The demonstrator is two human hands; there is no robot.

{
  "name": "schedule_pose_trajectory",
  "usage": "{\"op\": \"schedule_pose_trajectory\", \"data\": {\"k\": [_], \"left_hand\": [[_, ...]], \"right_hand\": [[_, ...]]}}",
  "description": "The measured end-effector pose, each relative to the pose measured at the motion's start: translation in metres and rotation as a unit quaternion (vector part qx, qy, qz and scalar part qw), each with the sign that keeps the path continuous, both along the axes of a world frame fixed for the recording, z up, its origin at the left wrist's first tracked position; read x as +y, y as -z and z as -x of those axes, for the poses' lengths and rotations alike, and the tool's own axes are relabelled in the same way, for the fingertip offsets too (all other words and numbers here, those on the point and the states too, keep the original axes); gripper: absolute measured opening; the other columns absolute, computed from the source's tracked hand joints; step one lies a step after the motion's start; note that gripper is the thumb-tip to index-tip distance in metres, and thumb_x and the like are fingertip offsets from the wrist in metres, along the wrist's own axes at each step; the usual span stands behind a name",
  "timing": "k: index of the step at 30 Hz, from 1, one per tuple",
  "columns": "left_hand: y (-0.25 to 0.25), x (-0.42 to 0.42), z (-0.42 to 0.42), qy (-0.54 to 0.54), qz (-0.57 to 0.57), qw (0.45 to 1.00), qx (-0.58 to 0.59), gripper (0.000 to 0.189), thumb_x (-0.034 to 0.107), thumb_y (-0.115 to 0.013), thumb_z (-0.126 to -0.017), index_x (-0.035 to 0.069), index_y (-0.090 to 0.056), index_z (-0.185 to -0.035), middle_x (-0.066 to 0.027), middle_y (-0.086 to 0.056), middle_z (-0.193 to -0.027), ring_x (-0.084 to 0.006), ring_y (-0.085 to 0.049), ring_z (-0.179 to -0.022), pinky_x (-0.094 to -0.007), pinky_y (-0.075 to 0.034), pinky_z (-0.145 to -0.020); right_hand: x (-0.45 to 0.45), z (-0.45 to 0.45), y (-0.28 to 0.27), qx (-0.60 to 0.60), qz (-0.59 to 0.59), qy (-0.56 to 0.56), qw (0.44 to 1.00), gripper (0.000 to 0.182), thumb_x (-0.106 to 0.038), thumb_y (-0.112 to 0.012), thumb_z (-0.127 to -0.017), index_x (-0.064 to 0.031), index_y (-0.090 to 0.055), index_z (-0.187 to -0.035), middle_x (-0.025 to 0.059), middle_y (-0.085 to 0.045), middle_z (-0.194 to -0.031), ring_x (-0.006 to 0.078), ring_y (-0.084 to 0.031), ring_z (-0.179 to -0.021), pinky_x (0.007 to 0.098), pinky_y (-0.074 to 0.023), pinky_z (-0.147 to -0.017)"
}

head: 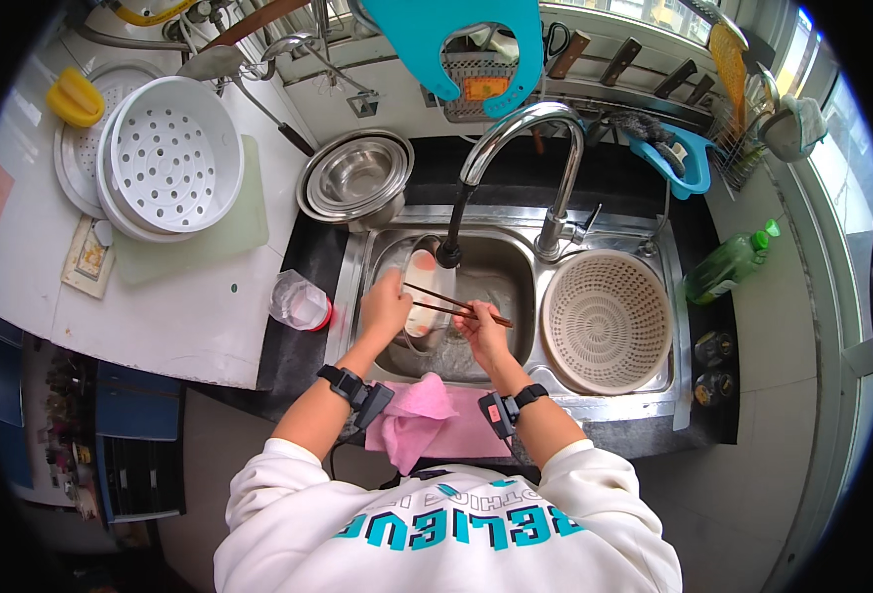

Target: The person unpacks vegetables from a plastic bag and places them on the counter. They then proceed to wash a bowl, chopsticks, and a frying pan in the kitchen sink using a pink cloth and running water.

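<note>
My left hand [386, 305] grips the near-left edge of a clear dish [444, 278], tilted in the left part of the steel sink [511, 252]. A white patterned surface with orange spots [422, 285] shows in it; whether it is part of the dish or a separate plate, I cannot tell. My right hand [485, 330] holds a pair of dark wooden chopsticks [444, 305]. Their thin ends reach to the fingers of my left hand. Just above the dish hangs the black spout end [448, 253] of the chrome faucet [518, 115].
A beige plastic colander [607, 322] covers the right basin. Nested steel bowls [355, 178] stand behind left, a clear cup [299, 300] nearer. Pink cloths [422, 415] lie on the front edge. A green bottle [726, 263] is at right, a white perforated basket [173, 156] at left.
</note>
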State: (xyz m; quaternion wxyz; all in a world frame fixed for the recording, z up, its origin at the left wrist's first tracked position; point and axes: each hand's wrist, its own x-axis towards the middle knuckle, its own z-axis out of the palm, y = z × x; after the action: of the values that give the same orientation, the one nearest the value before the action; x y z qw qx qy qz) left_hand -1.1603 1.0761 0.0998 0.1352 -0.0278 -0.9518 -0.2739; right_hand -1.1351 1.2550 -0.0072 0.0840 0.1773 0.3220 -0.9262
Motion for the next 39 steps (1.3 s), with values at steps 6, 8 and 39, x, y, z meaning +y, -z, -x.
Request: {"op": "schedule_pose_trajectory", "data": {"k": [6,8,39], "left_hand": [[0.073,-0.016,0.0,-0.085,-0.492,0.85,-0.17,0.025,-0.001,-0.055,-0.069,0.01,-0.032,-0.067,-0.0024,-0.04,-0.059,-0.0149,-0.041,-0.042,-0.0308,-0.037,-0.035],[0.089,-0.01,0.0,-0.079,-0.543,0.818,-0.172,0.026,-0.003,-0.053,-0.067,0.011,-0.032,-0.066,0.0,-0.037,-0.058,-0.0121,-0.038,-0.041,-0.0278,-0.034,-0.033],[0.095,-0.032,0.042,-0.023,-0.627,0.779,0.017,0.021,-0.009,-0.05,-0.066,0.009,-0.044,-0.074,0.0039,-0.045,-0.068,-0.0054,-0.04,-0.056,-0.0191,-0.033,-0.05]], "right_hand": [[0.037,0.007,-0.039,0.067,-0.268,-0.011,0.961,0.018,-0.018,-0.053,-0.09,-0.0003,-0.054,-0.09,0.0087,-0.06,-0.077,0.0159,-0.062,-0.062,0.0257,-0.0511,-0.059],[0.049,0.004,-0.046,0.081,-0.307,-0.02,0.948,0.019,-0.019,-0.054,-0.091,-0.0002,-0.054,-0.09,0.0084,-0.06,-0.075,0.0161,-0.062,-0.062,0.026,-0.0516,-0.058],[0.044,-0.041,-0.1,0.253,-0.461,-0.036,0.85,0.009,-0.006,-0.052,-0.092,0.0015,-0.056,-0.089,0.0057,-0.059,-0.083,0.0094,-0.059,-0.078,0.0208,-0.0465,-0.071]]}}
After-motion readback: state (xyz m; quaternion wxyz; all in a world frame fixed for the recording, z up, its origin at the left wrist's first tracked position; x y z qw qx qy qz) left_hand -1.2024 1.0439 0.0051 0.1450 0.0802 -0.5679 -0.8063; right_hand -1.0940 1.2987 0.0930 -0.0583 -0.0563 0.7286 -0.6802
